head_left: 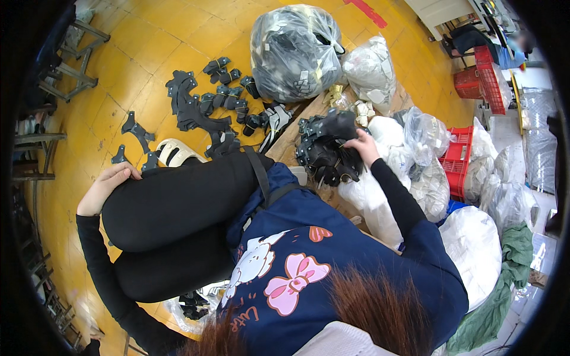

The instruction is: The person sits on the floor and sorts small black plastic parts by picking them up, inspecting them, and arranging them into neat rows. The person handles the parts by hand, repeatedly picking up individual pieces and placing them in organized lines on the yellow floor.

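At the right of my lap, my right hand (363,147) has its fingers pressed on a black cut piece (339,123) at the top of a pile. Below it lie more bundled black pieces (320,153), some with thin yellow bands, on a wooden board (304,121). My left hand (111,185) is bent over the far side of my black-clad knee, fingers together; what they may hold is hidden. Just beyond that hand, branched black pieces (139,133) and a small black piece (120,155) lie near a beige slip-on shoe (177,153).
Stacked black pieces (185,101) spread over the yellow tiled floor (139,44). A large clear bag (295,53) and a smaller bag (371,70) stand ahead. White bags (472,252) and a red crate (457,160) crowd the right. Metal-legged stools (77,74) line the left.
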Demonstrator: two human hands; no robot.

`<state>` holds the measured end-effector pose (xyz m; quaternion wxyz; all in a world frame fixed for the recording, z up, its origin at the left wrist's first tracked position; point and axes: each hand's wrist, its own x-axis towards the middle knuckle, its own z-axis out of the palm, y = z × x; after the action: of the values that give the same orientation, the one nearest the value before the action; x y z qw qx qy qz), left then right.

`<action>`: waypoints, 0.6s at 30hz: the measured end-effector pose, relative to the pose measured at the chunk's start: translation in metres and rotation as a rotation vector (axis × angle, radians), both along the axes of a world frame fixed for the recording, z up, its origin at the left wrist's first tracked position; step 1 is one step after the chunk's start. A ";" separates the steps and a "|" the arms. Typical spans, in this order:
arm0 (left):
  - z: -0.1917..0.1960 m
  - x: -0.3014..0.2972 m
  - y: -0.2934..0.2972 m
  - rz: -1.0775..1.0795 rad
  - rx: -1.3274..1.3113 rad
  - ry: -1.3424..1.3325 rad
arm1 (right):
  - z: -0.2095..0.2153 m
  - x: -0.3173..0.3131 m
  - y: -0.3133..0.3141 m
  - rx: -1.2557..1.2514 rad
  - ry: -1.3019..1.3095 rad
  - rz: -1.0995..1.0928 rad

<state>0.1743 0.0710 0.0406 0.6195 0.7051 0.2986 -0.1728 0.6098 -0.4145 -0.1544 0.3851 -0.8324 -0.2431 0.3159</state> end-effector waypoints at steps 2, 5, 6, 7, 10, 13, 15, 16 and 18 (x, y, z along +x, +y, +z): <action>0.007 -0.007 -0.001 0.025 -0.005 0.021 | 0.042 0.006 0.021 0.102 0.410 -0.233; 0.006 -0.004 -0.001 0.028 -0.017 0.016 | 0.060 0.035 -0.003 0.191 0.375 -0.270; 0.006 -0.004 -0.001 0.030 -0.018 0.010 | 0.065 0.047 -0.013 0.204 0.411 -0.274; 0.006 -0.003 -0.002 0.028 -0.012 0.010 | 0.067 0.054 -0.024 0.200 0.372 -0.363; 0.004 -0.003 -0.002 0.026 -0.009 0.004 | 0.067 0.061 -0.041 0.251 0.116 -0.330; 0.006 -0.004 -0.001 0.034 -0.022 0.001 | 0.042 0.053 -0.071 -0.263 -0.134 -0.286; 0.003 -0.002 -0.001 0.030 -0.042 -0.012 | 0.017 0.031 -0.087 -0.619 -0.534 -0.151; 0.003 -0.002 -0.001 0.019 -0.018 -0.010 | 0.014 0.015 -0.076 -0.692 -0.745 -0.046; 0.006 -0.004 -0.001 -0.003 0.031 0.000 | 0.015 -0.014 -0.040 -0.852 -0.818 -0.157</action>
<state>0.1700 0.0701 0.0465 0.6083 0.7151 0.3002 -0.1690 0.5962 -0.4543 -0.1395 -0.0855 -0.9832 -0.1612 0.0099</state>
